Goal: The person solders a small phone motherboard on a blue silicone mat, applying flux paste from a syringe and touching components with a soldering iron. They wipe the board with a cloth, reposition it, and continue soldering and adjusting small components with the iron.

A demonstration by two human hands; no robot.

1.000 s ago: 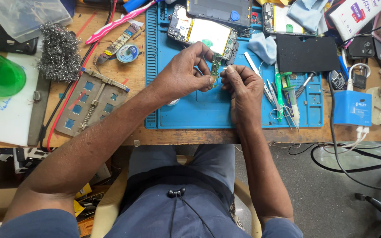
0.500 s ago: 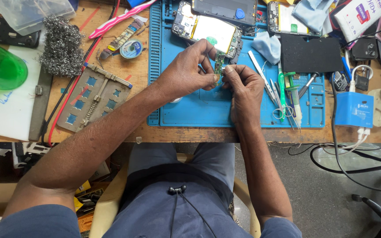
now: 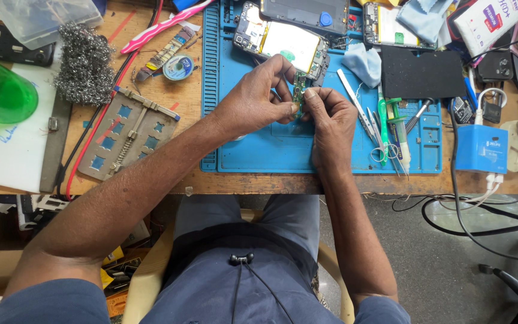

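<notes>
My left hand [image 3: 258, 94] and my right hand [image 3: 330, 122] meet over a blue work mat [image 3: 259, 150] on a wooden bench. Between the fingertips of both hands is a small green circuit board [image 3: 299, 86], held upright; most of it is hidden by my fingers. Just beyond my hands lies an opened phone [image 3: 282, 39] with its insides showing. A second dark phone body [image 3: 304, 10] lies behind it.
Tweezers [image 3: 357, 108] and green-handled tools [image 3: 391, 129] lie right of my hands. A black pad [image 3: 422, 73], a blue cloth [image 3: 363, 63] and a blue box [image 3: 481, 149] are further right. To the left are a metal board holder [image 3: 128, 133], steel wool [image 3: 84, 63] and a green bottle [image 3: 0, 91].
Both hands stay together on the small board with only slight finger shifts. The view has tilted a little, so the bench sits slightly differently in frame.
</notes>
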